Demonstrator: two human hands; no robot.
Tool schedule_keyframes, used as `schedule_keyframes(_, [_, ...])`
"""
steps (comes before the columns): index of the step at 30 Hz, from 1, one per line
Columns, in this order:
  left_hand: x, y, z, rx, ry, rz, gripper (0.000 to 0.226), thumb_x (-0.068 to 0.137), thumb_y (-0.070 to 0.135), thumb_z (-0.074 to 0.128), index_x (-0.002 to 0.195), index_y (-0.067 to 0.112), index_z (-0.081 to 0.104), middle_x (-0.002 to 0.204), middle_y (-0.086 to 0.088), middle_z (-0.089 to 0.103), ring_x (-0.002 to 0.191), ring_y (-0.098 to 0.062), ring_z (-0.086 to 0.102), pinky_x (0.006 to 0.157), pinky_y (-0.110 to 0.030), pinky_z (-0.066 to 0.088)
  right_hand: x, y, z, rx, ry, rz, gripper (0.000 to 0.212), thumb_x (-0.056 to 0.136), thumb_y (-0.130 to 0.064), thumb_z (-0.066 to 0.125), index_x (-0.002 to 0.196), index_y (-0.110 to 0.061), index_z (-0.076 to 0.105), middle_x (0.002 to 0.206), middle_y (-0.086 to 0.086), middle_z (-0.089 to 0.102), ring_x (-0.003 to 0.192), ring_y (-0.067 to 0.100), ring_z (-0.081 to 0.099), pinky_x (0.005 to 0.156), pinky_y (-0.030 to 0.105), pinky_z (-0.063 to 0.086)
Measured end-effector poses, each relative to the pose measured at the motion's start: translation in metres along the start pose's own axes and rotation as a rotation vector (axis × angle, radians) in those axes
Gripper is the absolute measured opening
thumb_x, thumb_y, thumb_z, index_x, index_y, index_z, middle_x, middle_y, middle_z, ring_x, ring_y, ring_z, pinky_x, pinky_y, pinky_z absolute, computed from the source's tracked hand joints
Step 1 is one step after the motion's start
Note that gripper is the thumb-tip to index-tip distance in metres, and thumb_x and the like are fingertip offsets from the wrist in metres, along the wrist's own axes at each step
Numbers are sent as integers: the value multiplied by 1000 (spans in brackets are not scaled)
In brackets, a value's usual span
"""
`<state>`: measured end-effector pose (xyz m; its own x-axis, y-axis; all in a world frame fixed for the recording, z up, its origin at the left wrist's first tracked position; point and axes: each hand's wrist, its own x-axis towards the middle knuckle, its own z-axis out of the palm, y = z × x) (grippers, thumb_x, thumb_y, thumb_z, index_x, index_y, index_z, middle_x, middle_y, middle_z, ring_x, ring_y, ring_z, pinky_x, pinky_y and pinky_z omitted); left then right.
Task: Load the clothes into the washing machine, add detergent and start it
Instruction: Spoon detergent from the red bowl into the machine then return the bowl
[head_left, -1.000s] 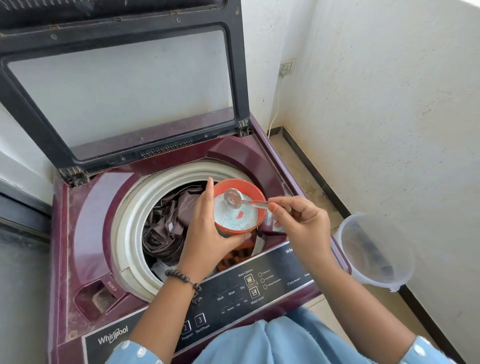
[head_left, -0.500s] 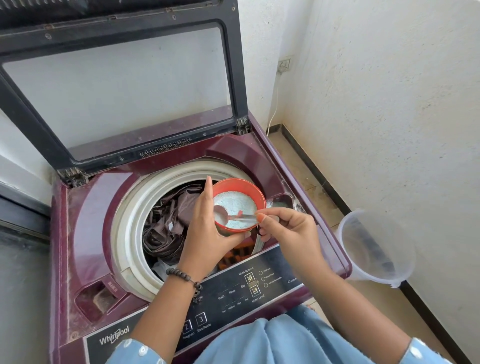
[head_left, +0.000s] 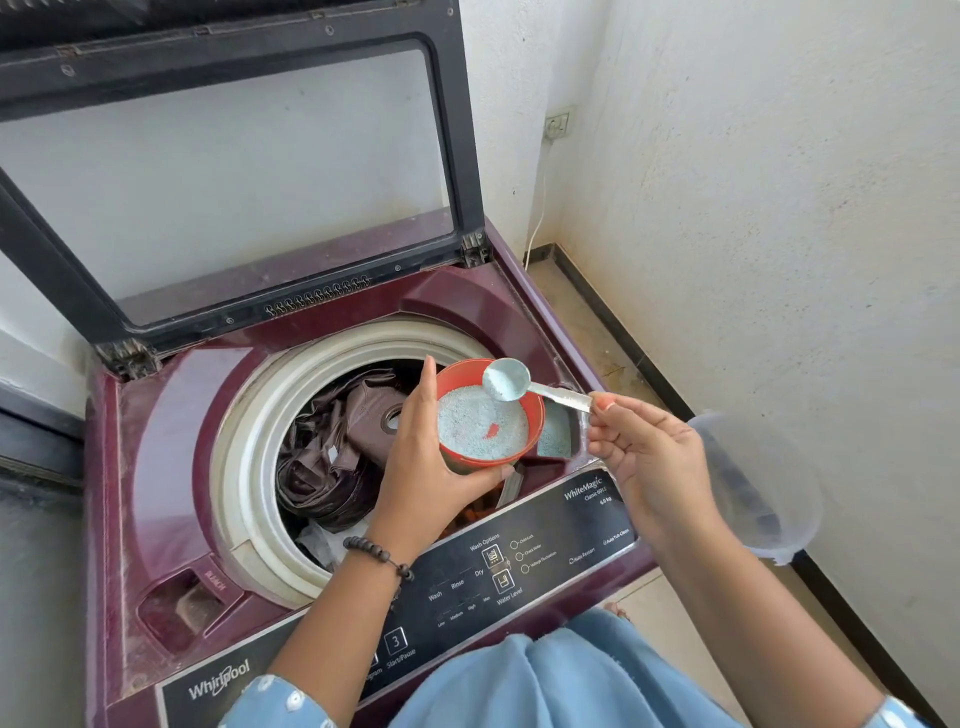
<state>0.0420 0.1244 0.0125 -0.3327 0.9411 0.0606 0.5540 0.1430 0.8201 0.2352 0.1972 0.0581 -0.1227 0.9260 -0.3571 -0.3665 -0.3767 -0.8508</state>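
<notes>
A maroon top-load washing machine (head_left: 171, 447) stands with its lid (head_left: 234, 171) raised. Brown clothes (head_left: 332, 447) lie in the drum. My left hand (head_left: 431, 467) grips an orange bowl (head_left: 535, 410) of pale blue detergent powder above the drum's right side. My right hand (head_left: 644, 457) pinches the handle of a metal spoon (head_left: 511, 382), its bowl raised over the orange bowl's far rim with a little powder on it. Blue powder lies in the detergent tray (head_left: 556, 441) just right of the bowl.
The control panel (head_left: 519, 571) runs along the machine's front edge. A clear plastic tub (head_left: 763, 499) sits on the floor to the right, close to the white wall (head_left: 779, 208). A socket (head_left: 558, 123) with a cord is in the corner. A bleach recess (head_left: 192, 603) is at front left.
The spoon dipped into the powder half a second ago. It has since lifted up and to the right, above the bowl's rim. My left hand keeps the bowl in the same place.
</notes>
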Motion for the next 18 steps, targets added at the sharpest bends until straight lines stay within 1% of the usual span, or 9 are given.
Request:
schedule_keyframes(2, [1, -1, 0, 3, -4, -1, 129, 64, 32, 93, 159, 19, 6, 154, -4, 36, 131, 7, 27, 105, 1, 19, 1, -5, -9, 10, 33, -56, 15, 90, 7, 55, 87, 3, 69, 64, 8, 64, 55, 11, 58, 52, 18, 51])
schedule_keyframes(5, [1, -3, -3, 14, 6, -5, 130, 64, 31, 94, 159, 18, 7, 154, -2, 35, 134, 3, 27, 113, -16, 25, 3, -8, -22, -19, 96, -126, 13, 91, 6, 56, 90, 2, 69, 64, 5, 66, 55, 10, 59, 54, 18, 52])
schedule_keyframes(6, [1, -4, -4, 18, 11, -8, 130, 64, 30, 94, 159, 18, 7, 154, -2, 35, 135, 0, 28, 113, -18, 25, 5, -8, -27, -36, 122, -144, 12, 91, 5, 57, 90, 2, 69, 63, 4, 67, 55, 9, 59, 54, 17, 53])
schedule_keyframes(9, [1, -10, -5, 42, 17, -29, 130, 63, 29, 94, 159, 16, 8, 156, -5, 34, 141, -7, 29, 112, -14, 21, 7, -2, -40, -192, 185, -226, 10, 90, 2, 62, 91, -1, 71, 60, 3, 66, 54, 8, 59, 56, 18, 55])
schedule_keyframes(11, [1, -13, -5, 53, 14, -43, 131, 62, 30, 95, 159, 16, 8, 158, -5, 32, 139, 1, 24, 112, -10, 18, 7, 5, -47, -366, 193, -302, 9, 89, -1, 65, 92, -5, 72, 66, 13, 66, 55, 10, 60, 58, 20, 56])
schedule_keyframes(12, [2, -15, -4, 61, 11, -43, 131, 62, 30, 95, 159, 16, 8, 158, -5, 31, 136, 7, 21, 111, -5, 15, 7, 9, -50, -462, 189, -349, 9, 89, -2, 66, 92, -7, 73, 69, 17, 65, 56, 11, 60, 58, 20, 55])
schedule_keyframes(13, [2, -17, -3, 71, 7, -39, 131, 61, 30, 95, 159, 15, 9, 158, -5, 31, 133, 11, 19, 108, 1, 12, 7, 12, -51, -568, 182, -417, 12, 89, -2, 67, 91, -11, 74, 73, 16, 66, 56, 13, 61, 58, 21, 54])
schedule_keyframes(15, [2, -20, -2, 80, 1, -40, 130, 61, 29, 95, 159, 14, 10, 155, 0, 30, 131, 14, 17, 104, 7, 9, 7, 18, -54, -806, 142, -608, 15, 87, -3, 70, 90, -17, 75, 77, 7, 68, 59, 13, 63, 59, 25, 53])
schedule_keyframes(18, [1, -23, -1, 79, 2, -42, 130, 61, 28, 95, 159, 13, 10, 145, 12, 24, 129, 17, 15, 103, 8, 8, 6, 24, -55, -1104, 8, -869, 11, 84, -4, 74, 93, -9, 77, 80, 2, 67, 67, 14, 63, 64, 22, 52])
